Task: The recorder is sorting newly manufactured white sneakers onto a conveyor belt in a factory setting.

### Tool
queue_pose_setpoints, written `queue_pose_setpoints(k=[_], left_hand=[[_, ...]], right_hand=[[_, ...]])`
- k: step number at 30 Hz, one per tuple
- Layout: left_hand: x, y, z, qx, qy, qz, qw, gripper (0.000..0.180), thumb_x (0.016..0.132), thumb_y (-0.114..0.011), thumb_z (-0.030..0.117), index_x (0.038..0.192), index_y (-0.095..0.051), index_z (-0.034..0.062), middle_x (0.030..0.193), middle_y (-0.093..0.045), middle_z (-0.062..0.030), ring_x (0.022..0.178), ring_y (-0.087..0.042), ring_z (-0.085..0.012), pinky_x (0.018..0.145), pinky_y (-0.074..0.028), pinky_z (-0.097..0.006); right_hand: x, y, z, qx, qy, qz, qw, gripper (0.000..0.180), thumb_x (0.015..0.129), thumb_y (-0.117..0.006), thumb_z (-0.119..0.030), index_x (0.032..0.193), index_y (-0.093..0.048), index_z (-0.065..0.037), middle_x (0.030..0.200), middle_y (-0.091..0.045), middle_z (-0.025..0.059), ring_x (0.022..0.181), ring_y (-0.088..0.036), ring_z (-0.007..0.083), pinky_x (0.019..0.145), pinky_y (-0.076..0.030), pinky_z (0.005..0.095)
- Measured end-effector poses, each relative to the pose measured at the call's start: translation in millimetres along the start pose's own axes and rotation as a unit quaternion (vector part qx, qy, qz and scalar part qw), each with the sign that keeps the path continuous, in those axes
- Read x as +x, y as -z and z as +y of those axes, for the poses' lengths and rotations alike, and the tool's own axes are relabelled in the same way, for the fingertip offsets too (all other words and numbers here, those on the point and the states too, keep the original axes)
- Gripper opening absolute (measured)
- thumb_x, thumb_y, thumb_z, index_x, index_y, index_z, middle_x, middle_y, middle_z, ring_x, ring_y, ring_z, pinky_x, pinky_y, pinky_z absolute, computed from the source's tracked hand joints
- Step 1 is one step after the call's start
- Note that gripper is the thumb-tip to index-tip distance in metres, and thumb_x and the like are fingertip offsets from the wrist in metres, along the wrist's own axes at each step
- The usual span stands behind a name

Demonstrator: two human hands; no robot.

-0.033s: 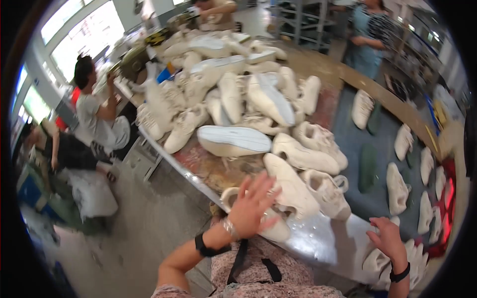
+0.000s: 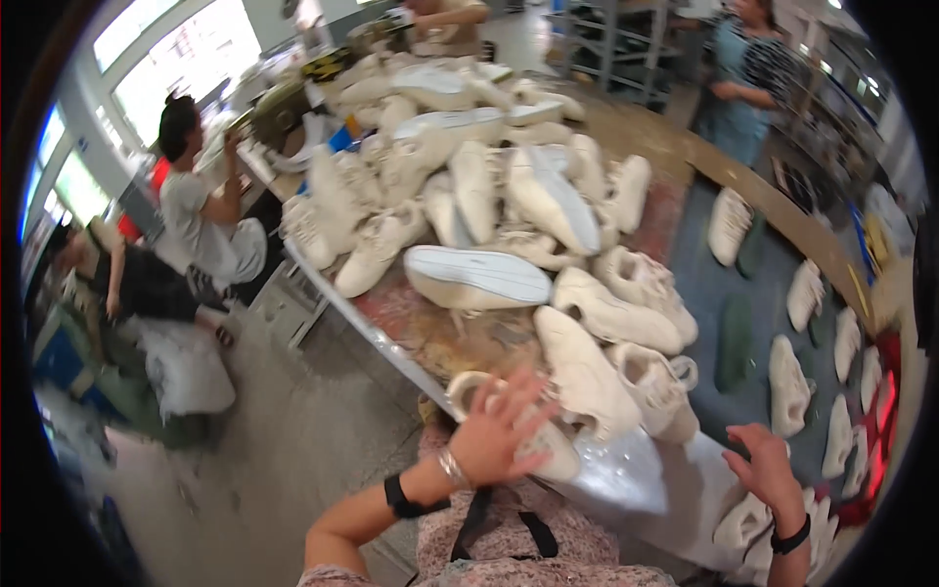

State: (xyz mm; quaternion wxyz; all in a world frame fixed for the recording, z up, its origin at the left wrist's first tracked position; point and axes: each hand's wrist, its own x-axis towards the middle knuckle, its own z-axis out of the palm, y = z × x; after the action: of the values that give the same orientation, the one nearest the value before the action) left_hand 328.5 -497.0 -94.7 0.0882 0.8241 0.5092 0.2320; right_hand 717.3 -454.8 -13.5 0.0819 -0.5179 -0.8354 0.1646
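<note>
Cream shoe (image 2: 557, 456) partly behind splayed left hand (image 2: 497, 432), right hand (image 2: 767, 472) empty, uncurled, scene slightly rightward of before

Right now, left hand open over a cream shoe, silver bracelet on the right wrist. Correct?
Wrong side: the head view shows the silver bracelet on the left wrist. The left hand is indeed open over a cream shoe.

White bag (image 2: 186, 367), grey rack (image 2: 614, 49), window (image 2: 186, 73)

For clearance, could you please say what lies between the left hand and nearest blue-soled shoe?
The head view shows stained tabletop between left hand and that shoe.
</note>
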Motion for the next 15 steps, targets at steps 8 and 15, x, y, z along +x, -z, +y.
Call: queue_pose_setpoints(k=[8,15], left_hand=[[-9.0,-54.4,-70.6,0.063,-0.083,0.066,0.992,0.05,0.086,-0.05,0.04,0.124,-0.048,0.0068,0.135,-0.042,-0.0106,0.128,-0.037,-0.0212,0.108,-0.023,-0.043],[-5.1,-84.2,-108.8,0.007,-0.196,0.29,0.937,0.031,0.083,-0.053,0.021,0.104,-0.058,-0.0012,0.114,-0.056,-0.0137,0.112,-0.051,-0.0267,0.099,-0.038,-0.038]], right_hand=[[337.8,-72.5,-204.0,0.154,0.34,-0.122,0.92,0.021,0.078,-0.063,-0.012,0.097,-0.062,-0.001,0.088,-0.062,0.0113,0.074,-0.062,0.0227,0.066,-0.049,0.0311],[521.8,-241.5,-433.9,0.409,0.089,-0.333,0.845,0.05,0.082,-0.062,-0.042,0.094,-0.059,0.007,0.087,-0.06,0.0081,0.072,-0.057,0.0156,0.059,-0.049,0.027]])
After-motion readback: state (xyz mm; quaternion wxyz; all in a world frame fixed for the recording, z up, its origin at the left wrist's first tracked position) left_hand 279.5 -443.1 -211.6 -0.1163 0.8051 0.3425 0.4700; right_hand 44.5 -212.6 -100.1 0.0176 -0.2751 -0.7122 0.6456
